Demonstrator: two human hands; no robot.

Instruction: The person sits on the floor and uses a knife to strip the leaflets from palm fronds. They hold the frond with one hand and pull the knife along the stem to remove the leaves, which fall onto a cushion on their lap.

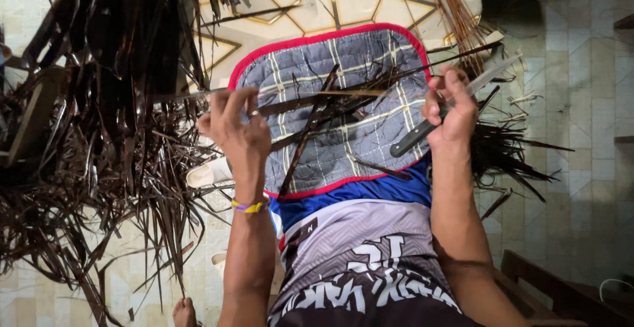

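My left hand pinches a long thin leaf midrib that runs across my lap toward my right hand. My right hand grips a knife with a black handle, its pale blade pointing up and to the right, and also touches the right end of the midrib. Both hands hover over a grey checked cloth pad with a red edge lying on my lap. Several dark leaf strips lie on the pad.
A big heap of dark dried palm leaves fills the left side. A bundle of stripped brown sticks lies at the top right, more dark leaf scraps to the right. A wooden bench edge shows at bottom right on the tiled floor.
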